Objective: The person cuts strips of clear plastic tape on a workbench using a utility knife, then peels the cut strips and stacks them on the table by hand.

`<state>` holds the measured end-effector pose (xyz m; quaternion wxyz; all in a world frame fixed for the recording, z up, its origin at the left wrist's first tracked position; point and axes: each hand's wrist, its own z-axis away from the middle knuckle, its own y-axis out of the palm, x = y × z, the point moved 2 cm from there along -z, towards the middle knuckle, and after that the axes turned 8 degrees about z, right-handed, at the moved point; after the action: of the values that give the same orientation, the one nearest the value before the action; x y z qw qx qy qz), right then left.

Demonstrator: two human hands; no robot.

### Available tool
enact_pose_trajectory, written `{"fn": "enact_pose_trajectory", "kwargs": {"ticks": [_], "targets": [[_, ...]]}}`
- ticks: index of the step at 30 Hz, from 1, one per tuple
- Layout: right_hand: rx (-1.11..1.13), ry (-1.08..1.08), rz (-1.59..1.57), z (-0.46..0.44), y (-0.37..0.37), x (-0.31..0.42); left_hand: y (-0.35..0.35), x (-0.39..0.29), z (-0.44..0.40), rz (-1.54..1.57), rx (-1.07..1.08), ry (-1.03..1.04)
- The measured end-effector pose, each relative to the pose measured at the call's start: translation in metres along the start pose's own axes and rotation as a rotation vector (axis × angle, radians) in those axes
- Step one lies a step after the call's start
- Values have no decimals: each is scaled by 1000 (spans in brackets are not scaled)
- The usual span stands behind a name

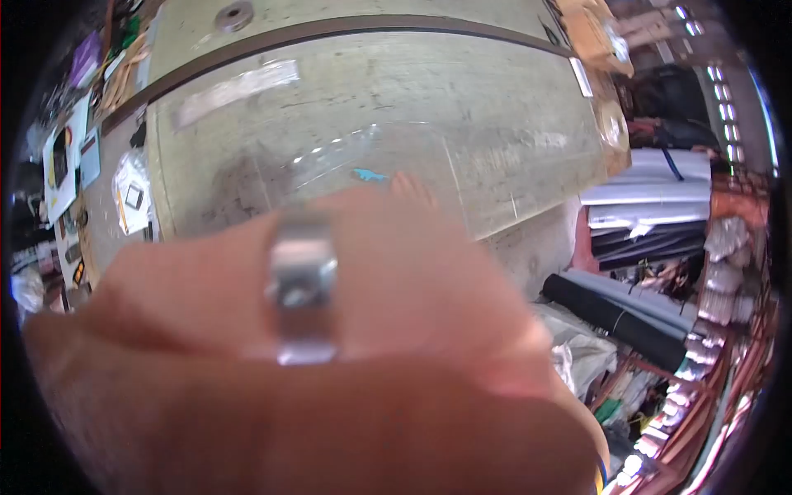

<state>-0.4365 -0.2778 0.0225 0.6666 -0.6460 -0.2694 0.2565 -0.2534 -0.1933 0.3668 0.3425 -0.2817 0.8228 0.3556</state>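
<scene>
My left hand (404, 272), very close to the camera and blurred, fills the lower middle of the view. A wide silver ring (304, 289) circles one of its fingers. Its fingers look bent and pressed together; the tips and anything in them are hidden. Beyond it, the fingertips of my right hand (410, 190) lie stretched out on the worktable (511, 107), with the rest mostly covered. Just left of those fingertips is a small light-blue piece (370, 175) of unclear kind. Clear plastic film (338, 148) seems to lie around it.
A dark bar (330, 31) crosses the table's far part, with a tape roll (234, 16) behind it. A clear strip (239, 92) lies nearer. Papers and a plastic bag (132, 194) are at left. Rolled materials (619, 318) and stacked sheets (648, 186) stand at right.
</scene>
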Motion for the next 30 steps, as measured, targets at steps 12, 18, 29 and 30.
{"fn": "enact_pose_trajectory", "kwargs": {"ticks": [12,18,29,30], "targets": [[-120,-38,-61,-6,6,-11,20,26,-22,20,57,-44],[1,-113,-137,-4,-22,-20,-12,-1,-56,-301,-89,-73],[-213,-329,-615,22,-3,-113,-162,365,-94,-1319,-342,-367],[-161,-270,-693,29,-16,-135,-168,384,-92,-1403,-315,-359]]}}
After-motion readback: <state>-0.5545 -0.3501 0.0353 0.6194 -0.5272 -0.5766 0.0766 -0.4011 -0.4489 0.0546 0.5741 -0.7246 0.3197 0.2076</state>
